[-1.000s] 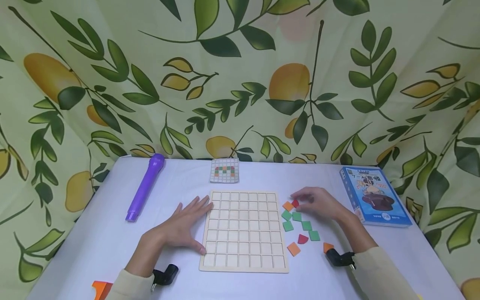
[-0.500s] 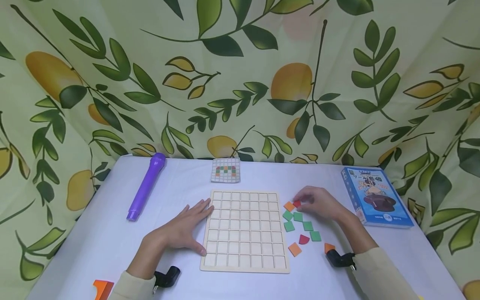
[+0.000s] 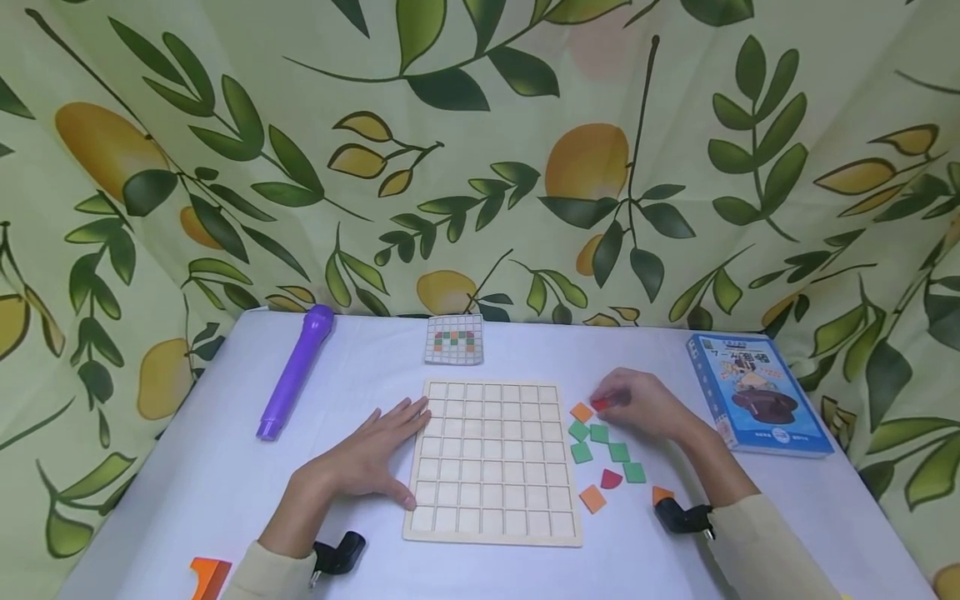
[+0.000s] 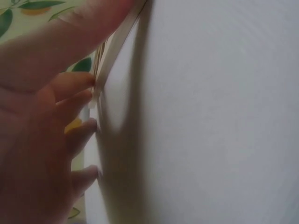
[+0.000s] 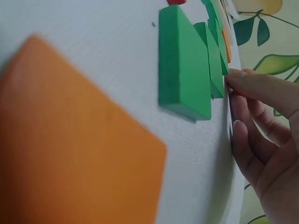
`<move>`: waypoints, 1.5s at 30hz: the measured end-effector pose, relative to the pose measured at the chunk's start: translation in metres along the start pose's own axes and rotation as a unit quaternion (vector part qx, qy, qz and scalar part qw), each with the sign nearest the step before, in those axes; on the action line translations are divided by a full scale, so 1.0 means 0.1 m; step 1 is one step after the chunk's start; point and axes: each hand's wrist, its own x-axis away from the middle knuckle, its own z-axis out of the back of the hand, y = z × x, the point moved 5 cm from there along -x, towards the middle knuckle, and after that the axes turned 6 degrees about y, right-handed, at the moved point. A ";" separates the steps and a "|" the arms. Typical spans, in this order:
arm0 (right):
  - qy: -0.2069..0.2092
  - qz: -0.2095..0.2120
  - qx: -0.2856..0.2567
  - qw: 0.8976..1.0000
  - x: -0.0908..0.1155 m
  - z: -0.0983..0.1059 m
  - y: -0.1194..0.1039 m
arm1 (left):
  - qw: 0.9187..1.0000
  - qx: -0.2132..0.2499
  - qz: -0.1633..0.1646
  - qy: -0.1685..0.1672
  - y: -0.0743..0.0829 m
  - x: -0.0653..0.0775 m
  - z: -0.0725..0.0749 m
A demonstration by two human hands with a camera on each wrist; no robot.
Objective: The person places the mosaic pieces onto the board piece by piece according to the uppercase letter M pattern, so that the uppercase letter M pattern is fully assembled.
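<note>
Small red piece [image 3: 601, 404], shape unclear, pinched in right hand [image 3: 639, 403], left hand [image 3: 370, 456] spread against pale gridded board [image 3: 492, 462]

- Hands: 2 were in view, 1 left hand [image 3: 367, 458] and 1 right hand [image 3: 643, 406].
- Sleeves [image 3: 273, 575] [image 3: 757, 546]: 2 showed.
- Black wrist devices [image 3: 339, 553] [image 3: 681, 517]: 2 seen, 1 per wrist.
- Green tiles [image 3: 578, 431] [image 3: 599, 433] [image 3: 581, 452] [image 3: 618, 452] [image 3: 634, 472]: counted 5.
- Orange tiles [image 3: 582, 412] [image 3: 592, 499] [image 3: 662, 493]: counted 3, 1 of them partly covered.
- Red pieces [image 3: 611, 479] [image 3: 601, 404]: counted 2, 1 of them partly covered by fingers.
- Gridded board [image 3: 493, 539]: 1 lay there; cells ran 7 by 7, making 49.
- Patterned card [image 3: 453, 340]: 1 was present.
- Purple stick [image 3: 295, 375]: 1 was noted.
- Blue box [image 3: 761, 396]: 1 was noted.
- Orange block [image 3: 211, 577]: 1 showed, cut by the frame edge.
- White-covered table [image 3: 360, 358]: 1 was seen.
</note>
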 end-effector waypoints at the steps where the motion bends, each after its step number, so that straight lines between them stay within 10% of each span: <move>1: 0.000 0.000 0.000 1.000 0.00 0.00 0.00 | 1.000 0.000 0.001 0.001 0.00 0.00 0.00; 21: -0.025 0.029 -0.051 0.998 -0.03 0.02 -0.42 | 1.000 -0.010 0.013 0.001 0.03 -0.01 0.01; 45: -0.062 0.120 -0.115 0.984 -0.24 -0.50 -1.01 | 1.000 -0.008 0.009 -0.005 0.01 -0.03 0.00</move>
